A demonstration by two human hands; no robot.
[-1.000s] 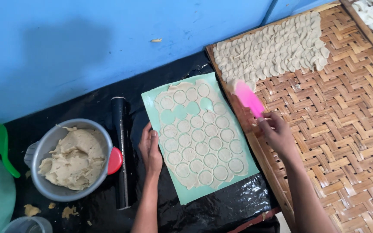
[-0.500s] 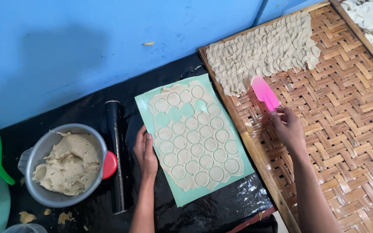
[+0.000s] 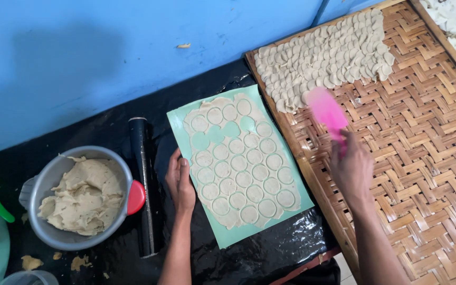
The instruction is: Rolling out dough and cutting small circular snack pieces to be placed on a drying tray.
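Left hand (image 3: 179, 182) is laid flat, fingers apart, on the mat (image 3: 181, 119) edge at 9 o'clock of the dough sheet (image 3: 241, 163). Pink scraper (image 3: 327, 113) is clamped in the right hand (image 3: 352, 171), over the tray (image 3: 423, 153), discs (image 3: 320, 58) at 12 o'clock.

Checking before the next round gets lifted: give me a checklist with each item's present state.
1. Left hand rests on the green mat edge: ok.
2. Right hand has a grip on the pink scraper: ok.
3. Scraper blade free of dough: cannot tell, blurred.
4. Cut rounds remain on the mat: ok.
5. Bare weave free on the bamboo tray: ok.
6. Rolling pin lies off the mat: ok.
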